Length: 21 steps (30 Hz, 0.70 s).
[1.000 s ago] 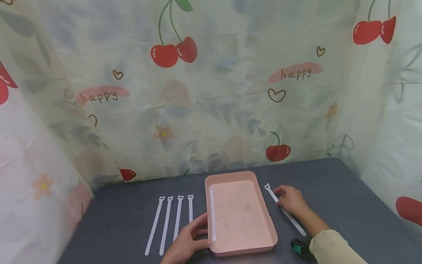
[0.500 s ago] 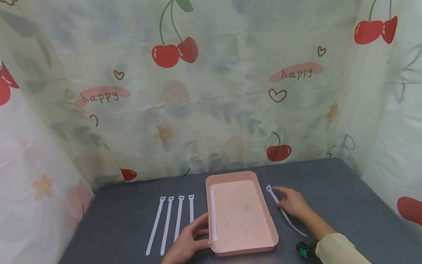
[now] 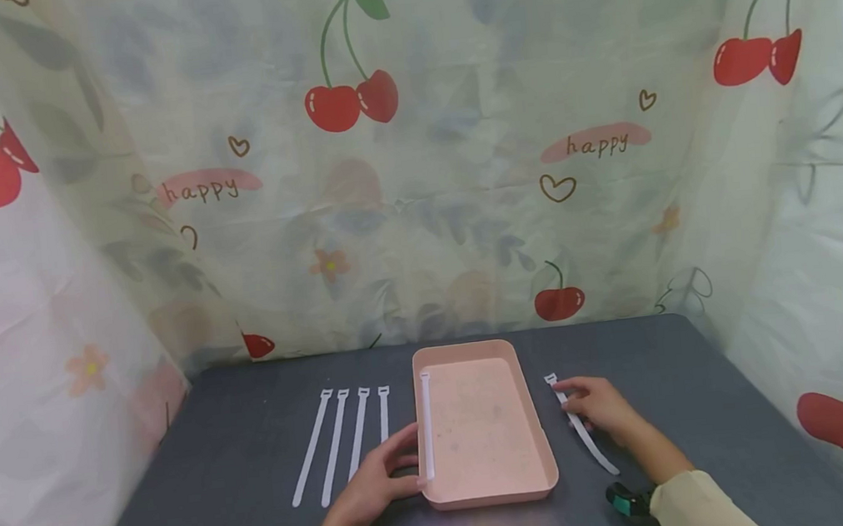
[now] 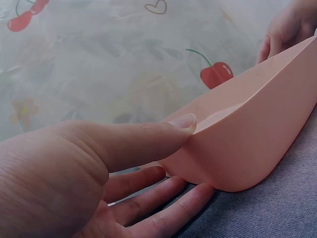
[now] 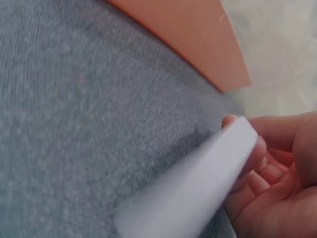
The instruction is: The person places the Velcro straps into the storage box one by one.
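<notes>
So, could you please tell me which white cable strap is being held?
The cable strap right of the pink tray, pinched in the right hand; another strap lies inside the tray, and four straps lie left of it.

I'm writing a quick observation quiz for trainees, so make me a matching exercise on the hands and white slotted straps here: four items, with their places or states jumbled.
Column one
1. Left hand
2. Right hand
3. Four white slotted straps
4. Lone unheld white slotted strap

Column two
A. Inside the pink tray, along its left side
B. Pinching a bent strap
C. Touching the tray's left side
D. Side by side on the dark table, left of the tray

Right pairs: 1-C; 2-B; 3-D; 4-A
</notes>
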### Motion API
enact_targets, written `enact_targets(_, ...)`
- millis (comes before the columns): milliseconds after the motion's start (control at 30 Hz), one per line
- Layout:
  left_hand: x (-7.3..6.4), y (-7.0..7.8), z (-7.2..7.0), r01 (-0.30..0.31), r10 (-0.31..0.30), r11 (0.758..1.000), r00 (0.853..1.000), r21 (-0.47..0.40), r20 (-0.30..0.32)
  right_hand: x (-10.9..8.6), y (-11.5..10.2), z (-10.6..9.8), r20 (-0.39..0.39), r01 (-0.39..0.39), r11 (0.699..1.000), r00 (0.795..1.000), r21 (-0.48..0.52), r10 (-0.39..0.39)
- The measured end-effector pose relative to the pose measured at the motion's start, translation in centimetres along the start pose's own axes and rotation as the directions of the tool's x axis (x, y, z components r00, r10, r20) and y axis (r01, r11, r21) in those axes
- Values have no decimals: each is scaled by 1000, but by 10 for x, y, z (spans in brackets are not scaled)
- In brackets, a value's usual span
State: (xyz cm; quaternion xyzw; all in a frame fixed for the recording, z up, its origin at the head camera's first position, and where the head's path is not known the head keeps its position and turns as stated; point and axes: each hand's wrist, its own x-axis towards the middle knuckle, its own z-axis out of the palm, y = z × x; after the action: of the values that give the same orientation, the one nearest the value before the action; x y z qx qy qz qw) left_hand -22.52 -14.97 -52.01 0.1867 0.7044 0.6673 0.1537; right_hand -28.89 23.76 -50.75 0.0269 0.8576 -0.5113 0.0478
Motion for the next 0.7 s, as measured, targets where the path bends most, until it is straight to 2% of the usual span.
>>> enact_targets(267,-1,0,1,6,-6,1000,1000,-4,0,-3,-10,-5,38,-27,993,999,113,23)
enact_targets(367,0,0,1,-2,2,1000,1000,-1,3,-1,-18,-7,26,-20,989,1000,149,16)
enact_targets(500,1,0,-1,-15,15,1000,1000,-2,3,-1,-30,-9,7,4,988,1000,152,-5)
enact_targets(700,0,1,0,10,-10,1000,1000,3,0,2,-43,-9,4,4,988,1000,156,-4)
